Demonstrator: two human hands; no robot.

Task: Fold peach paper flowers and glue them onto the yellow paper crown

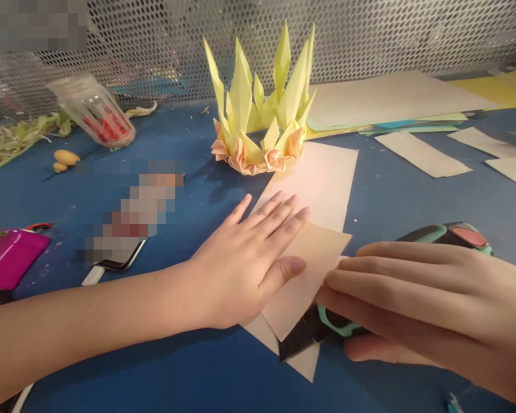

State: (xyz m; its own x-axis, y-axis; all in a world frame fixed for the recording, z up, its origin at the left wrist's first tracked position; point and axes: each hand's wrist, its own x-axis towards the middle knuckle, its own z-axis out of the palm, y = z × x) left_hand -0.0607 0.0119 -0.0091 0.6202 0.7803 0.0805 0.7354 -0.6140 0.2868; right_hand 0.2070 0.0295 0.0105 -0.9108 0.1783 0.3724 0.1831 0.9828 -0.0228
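My left hand (249, 252) lies flat with fingers spread on a small pale sheet of paper (309, 269). Beneath that sheet is a longer paper strip (322, 172), whose lower end (305, 364) shows near me. My right hand (413, 304) is at the sheet's right edge, fingers pressed together and thumb lower down. Under it a black and teal tool (434, 232) with a reddish end is mostly covered; its dark front part reaches the papers. What the right fingers grip is hidden. Behind the left hand stands a yellow paper crown (258, 126) with folded peach flowers.
A tilted glass jar (98, 115) with red pieces stands at the back left, near small tan objects (66, 158). A partly blurred phone (126, 252) and a magenta pouch (17, 258) lie left. Stacked paper (391, 97) and cut strips (423, 154) lie right, before a perforated metal panel (370, 34).
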